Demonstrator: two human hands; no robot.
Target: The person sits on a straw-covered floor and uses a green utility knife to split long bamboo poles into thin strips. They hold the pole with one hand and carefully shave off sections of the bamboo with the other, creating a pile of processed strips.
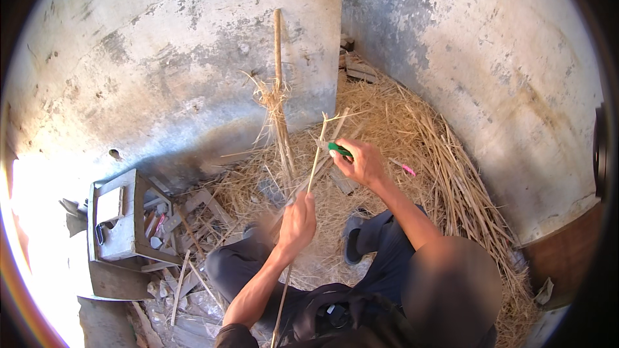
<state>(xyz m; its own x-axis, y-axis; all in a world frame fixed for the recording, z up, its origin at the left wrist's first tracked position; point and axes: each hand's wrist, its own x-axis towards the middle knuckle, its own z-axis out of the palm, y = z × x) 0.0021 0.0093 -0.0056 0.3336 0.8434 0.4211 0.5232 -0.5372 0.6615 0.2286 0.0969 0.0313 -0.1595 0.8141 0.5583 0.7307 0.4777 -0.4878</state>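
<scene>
Head cam: left hand (298,222)'s wrapped around a long stick (315,169) that slants up past the knees. Right hand (364,164)'s clamped on a green knife (340,150), blade right at the stick's upper part, can't tell if touching. Straw (400,122)'s all over the floor.

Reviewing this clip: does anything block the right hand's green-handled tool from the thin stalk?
Nothing visible does. The right hand holds the green-handled tool right beside the thin stalk, gripped lower by the left hand; contact is unclear.
</scene>
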